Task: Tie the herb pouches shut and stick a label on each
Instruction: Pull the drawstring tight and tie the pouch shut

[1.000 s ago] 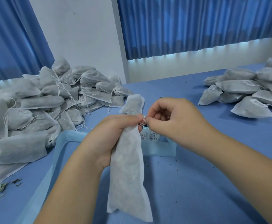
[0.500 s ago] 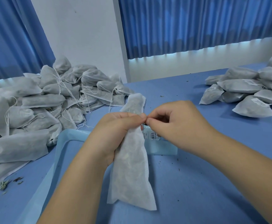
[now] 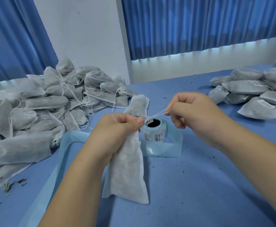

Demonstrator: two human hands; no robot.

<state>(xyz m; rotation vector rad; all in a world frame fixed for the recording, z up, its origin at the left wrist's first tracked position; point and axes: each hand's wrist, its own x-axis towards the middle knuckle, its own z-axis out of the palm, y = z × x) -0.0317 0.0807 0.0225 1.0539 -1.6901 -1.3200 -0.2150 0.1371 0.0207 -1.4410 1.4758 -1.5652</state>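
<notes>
Curled fingers of the right hand [image 3: 198, 118] pinched a thin white string [image 3: 158, 114], drawn taut from the gathered neck of a long, flat, fibrous white herb pouch [image 3: 129, 169]. The left hand [image 3: 117, 130] gripped that neck, holding the pouch upright over the blue table [image 3: 199, 185], just in front of a pale blue roll of barcode labels [image 3: 155, 133]. A heap of similar grey-white pouches [image 3: 52, 99] lay at left.

Pouch [image 3: 127, 169] — matt nonwoven cloth; string [image 3: 158, 114] — cotton

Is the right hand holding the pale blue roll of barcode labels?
No, the right hand pinches the thin white drawstring of the white fabric pouch, while the pale blue label roll stands on the blue table.
</notes>
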